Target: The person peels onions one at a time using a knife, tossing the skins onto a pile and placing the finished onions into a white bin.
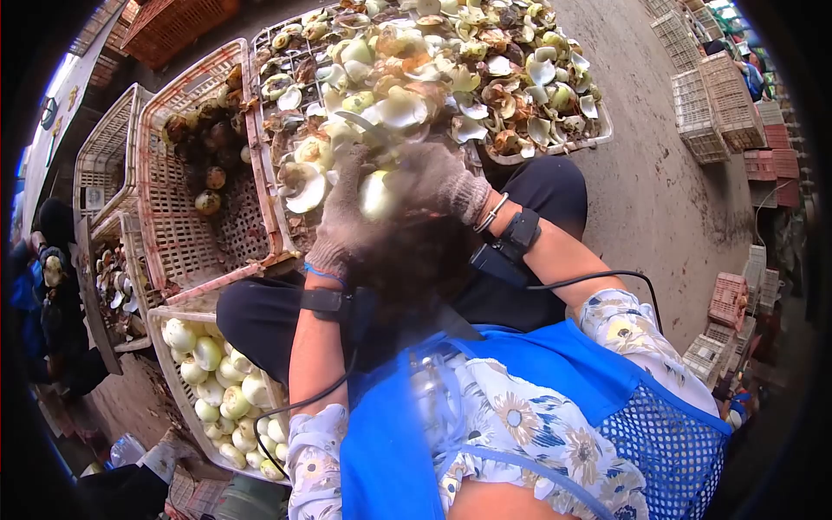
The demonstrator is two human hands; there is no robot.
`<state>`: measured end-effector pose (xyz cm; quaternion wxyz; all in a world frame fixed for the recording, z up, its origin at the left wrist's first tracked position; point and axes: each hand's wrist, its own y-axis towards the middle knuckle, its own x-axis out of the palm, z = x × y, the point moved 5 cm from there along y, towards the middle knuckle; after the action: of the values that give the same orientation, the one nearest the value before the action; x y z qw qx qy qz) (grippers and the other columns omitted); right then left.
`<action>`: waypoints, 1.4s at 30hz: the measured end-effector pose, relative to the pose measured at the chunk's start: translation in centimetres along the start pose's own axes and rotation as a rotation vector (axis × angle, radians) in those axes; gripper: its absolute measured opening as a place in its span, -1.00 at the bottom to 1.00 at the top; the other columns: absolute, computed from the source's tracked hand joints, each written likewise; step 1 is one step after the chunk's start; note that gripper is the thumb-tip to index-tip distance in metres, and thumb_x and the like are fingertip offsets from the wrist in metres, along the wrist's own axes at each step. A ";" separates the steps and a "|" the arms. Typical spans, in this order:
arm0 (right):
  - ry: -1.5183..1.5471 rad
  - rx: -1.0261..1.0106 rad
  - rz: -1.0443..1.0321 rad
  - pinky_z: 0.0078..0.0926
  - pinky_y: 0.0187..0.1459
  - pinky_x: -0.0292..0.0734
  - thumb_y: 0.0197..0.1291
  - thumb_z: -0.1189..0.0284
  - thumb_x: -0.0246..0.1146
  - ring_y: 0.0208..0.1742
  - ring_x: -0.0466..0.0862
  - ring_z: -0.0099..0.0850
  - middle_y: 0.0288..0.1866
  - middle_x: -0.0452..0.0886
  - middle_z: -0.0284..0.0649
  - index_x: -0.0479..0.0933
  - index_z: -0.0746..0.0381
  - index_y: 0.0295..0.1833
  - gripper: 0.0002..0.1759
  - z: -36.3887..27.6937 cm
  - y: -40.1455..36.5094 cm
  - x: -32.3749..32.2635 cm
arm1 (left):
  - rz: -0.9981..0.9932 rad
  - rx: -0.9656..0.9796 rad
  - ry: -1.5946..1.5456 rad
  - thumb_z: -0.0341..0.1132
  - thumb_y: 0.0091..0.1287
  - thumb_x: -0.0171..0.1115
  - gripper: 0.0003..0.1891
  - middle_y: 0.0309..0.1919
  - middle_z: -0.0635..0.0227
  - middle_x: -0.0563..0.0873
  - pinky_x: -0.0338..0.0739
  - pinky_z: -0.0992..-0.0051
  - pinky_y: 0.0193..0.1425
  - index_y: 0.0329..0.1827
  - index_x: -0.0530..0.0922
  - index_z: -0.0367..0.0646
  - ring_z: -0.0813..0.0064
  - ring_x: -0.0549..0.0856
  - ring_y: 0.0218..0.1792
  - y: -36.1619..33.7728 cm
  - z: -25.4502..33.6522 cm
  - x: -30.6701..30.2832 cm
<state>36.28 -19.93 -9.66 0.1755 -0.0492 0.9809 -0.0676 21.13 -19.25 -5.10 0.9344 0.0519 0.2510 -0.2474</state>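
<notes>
My left hand (340, 221), in a dirty knit glove, is closed around a pale peeled onion (378, 196). Close beside it, my right hand (438, 180), also gloved and partly blurred, is closed on a knife whose thin blade (362, 124) points up and left; its handle is hidden in the glove. Both hands are over my lap, at the near edge of a heap of onion skins and cut ends (403, 106). The skins spread across crates in front of me.
A crate of peeled onions (227, 381) stands by my left knee. Beyond it, a pinkish crate (204, 238) holds several dark onions. Another person (56, 286) is at far left. Stacked crates (711, 108) line the right side. A black cable (607, 276) runs from my right wrist.
</notes>
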 end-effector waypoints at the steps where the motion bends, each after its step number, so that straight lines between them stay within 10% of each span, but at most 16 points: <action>1: -0.002 0.007 -0.004 -0.40 -0.14 0.57 0.12 0.26 0.35 -0.28 0.66 -0.36 -0.26 0.71 -0.15 0.59 0.26 -0.04 -0.64 1.0 -0.1 0.3 | -0.001 -0.005 -0.006 -0.34 -0.04 0.52 -0.01 0.11 0.12 0.60 0.45 0.35 0.26 0.49 0.13 -0.15 0.29 0.60 0.11 0.1 -0.9 0.4; 15: -0.414 0.185 -0.095 -0.42 -0.16 0.61 0.08 0.37 0.28 -0.22 0.70 -0.27 -0.22 0.70 -0.11 0.55 0.22 0.05 -0.62 0.1 0.6 1.7 | 0.050 0.121 0.088 -0.35 -0.10 0.47 -0.03 0.11 0.04 0.58 0.50 0.28 0.21 0.46 0.17 -0.19 0.16 0.60 0.12 -1.3 -3.7 0.6; 18: -0.304 0.069 0.026 -0.43 -0.12 0.60 0.09 0.37 0.30 -0.19 0.70 -0.23 -0.18 0.70 -0.09 0.58 0.22 0.04 -0.63 -1.3 0.1 1.5 | 0.307 0.175 0.167 -0.38 -0.20 0.54 0.08 0.22 0.03 0.49 0.47 0.28 0.29 0.48 0.14 -0.20 0.16 0.53 0.22 -2.3 -3.1 0.3; 21: -0.228 -0.251 0.269 -0.37 -0.16 0.60 0.07 0.38 0.31 -0.22 0.69 -0.15 -0.23 0.68 -0.06 0.59 0.23 -0.04 -0.68 -5.4 -2.1 0.3 | 0.461 -0.176 -0.670 -0.53 -0.03 0.45 -0.06 0.27 0.09 0.44 0.55 0.38 0.20 0.46 0.14 -0.21 0.25 0.51 0.23 -3.7 -3.5 1.2; 23: -0.349 -0.427 0.382 -0.20 -0.27 0.54 0.05 0.43 0.26 -0.30 0.63 -0.04 -0.37 0.60 -0.04 0.57 0.22 -0.15 -0.78 -6.7 -2.5 1.0 | 0.469 -0.219 -0.678 -0.60 0.18 0.25 -0.26 0.23 0.18 0.46 0.57 0.45 0.11 0.45 0.16 -0.20 0.35 0.53 0.16 -3.1 -8.1 2.1; 26: -0.299 -0.471 0.359 -0.19 -0.25 0.54 0.07 0.44 0.24 -0.29 0.62 -0.01 -0.31 0.60 0.01 0.58 0.23 -0.14 -0.79 -9.1 -3.7 2.1 | 0.411 0.196 -0.195 -0.60 0.22 0.17 -0.28 0.20 0.22 0.46 0.57 0.50 0.08 0.47 0.14 -0.17 0.39 0.54 0.11 -3.1 -5.4 1.1; 28: -0.213 -0.379 0.280 -0.20 -0.23 0.55 0.06 0.44 0.25 -0.28 0.62 -0.02 -0.29 0.60 0.01 0.58 0.24 -0.14 -0.77 -6.8 -2.7 3.0 | 0.295 -0.099 -1.355 -0.62 0.20 0.15 -0.22 0.22 0.22 0.45 0.54 0.48 0.12 0.51 0.07 -0.13 0.38 0.54 0.12 -1.4 -7.1 2.2; 29: -0.116 -0.266 0.203 -0.21 -0.21 0.55 0.05 0.43 0.27 -0.27 0.63 -0.02 -0.28 0.61 0.01 0.59 0.25 -0.13 -0.76 -6.4 -2.1 3.2 | 0.296 -0.085 -1.357 -0.62 0.20 0.15 -0.22 0.22 0.22 0.45 0.54 0.48 0.12 0.51 0.07 -0.13 0.38 0.54 0.12 -1.0 -6.4 1.9; 34: 0.095 0.024 0.041 -0.55 -0.34 0.48 0.04 0.48 0.32 -0.42 0.47 -0.62 -0.45 0.60 -0.25 0.60 0.32 -0.09 -0.71 -7.7 -2.7 0.9 | 0.279 -0.105 -1.017 -0.58 -0.01 0.35 -0.01 0.25 0.20 0.44 0.51 0.35 0.23 0.53 0.03 -0.06 0.28 0.50 0.20 -1.3 -3.4 -0.5; 42: 0.182 0.016 -0.226 -0.63 -0.36 0.44 0.10 0.35 0.31 -0.40 0.50 -0.68 -0.41 0.61 -0.37 0.63 0.33 -0.15 -0.72 -15.5 -3.1 -2.8 | 0.205 0.101 -0.997 -0.53 -0.22 0.47 0.04 0.23 0.15 0.45 0.51 0.29 0.26 0.46 0.17 -0.11 0.25 0.52 0.19 -0.1 1.1 -3.0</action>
<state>33.68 -20.86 6.17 0.0775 -0.1516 0.9804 -0.0987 19.28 -18.29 -2.65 0.9563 -0.0032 -0.2440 -0.1611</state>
